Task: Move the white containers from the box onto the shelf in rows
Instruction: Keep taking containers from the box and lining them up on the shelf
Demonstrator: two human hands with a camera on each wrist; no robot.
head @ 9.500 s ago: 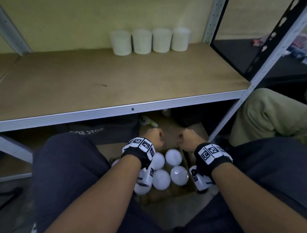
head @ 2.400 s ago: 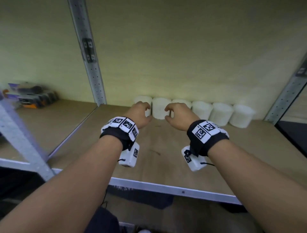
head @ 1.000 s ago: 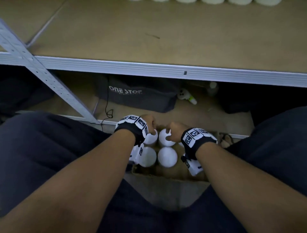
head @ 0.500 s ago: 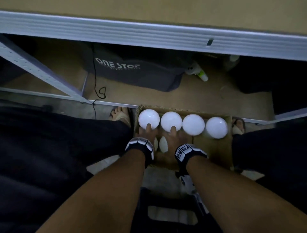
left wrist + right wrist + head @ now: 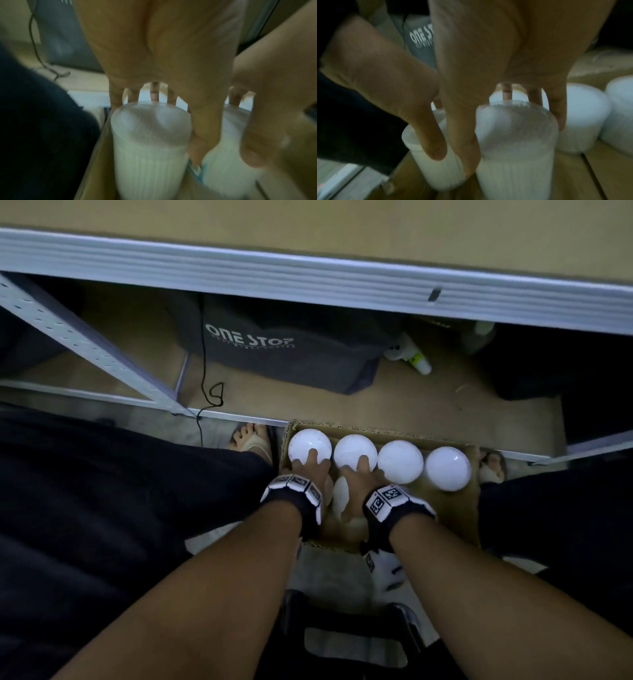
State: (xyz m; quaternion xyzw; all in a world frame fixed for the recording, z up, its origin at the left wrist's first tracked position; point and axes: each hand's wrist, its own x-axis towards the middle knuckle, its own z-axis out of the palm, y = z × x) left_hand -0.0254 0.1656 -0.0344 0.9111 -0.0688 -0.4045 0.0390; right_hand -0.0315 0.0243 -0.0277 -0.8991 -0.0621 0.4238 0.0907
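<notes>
containers (image 5: 399,461): showing white, the sides carrying fine upright ribbing; lids looking plain and smooth.
box (image 5: 455,508): showing brown corrugated cardboard.
shelf (image 5: 308,278): showing a tan board with a pale grey ridged metal edge.
wristbands (image 5: 387,501): wearing black straps with white tiles printed in black square codes.
bag (image 5: 274,350): showing dark grey with white "ONE STOP" lettering.
trousers (image 5: 102,508): appearing black, possibly dark navy in this dim light.

Both wrist views blur; hands (image 5: 337,477) hide the near containers (image 5: 340,496).
</notes>
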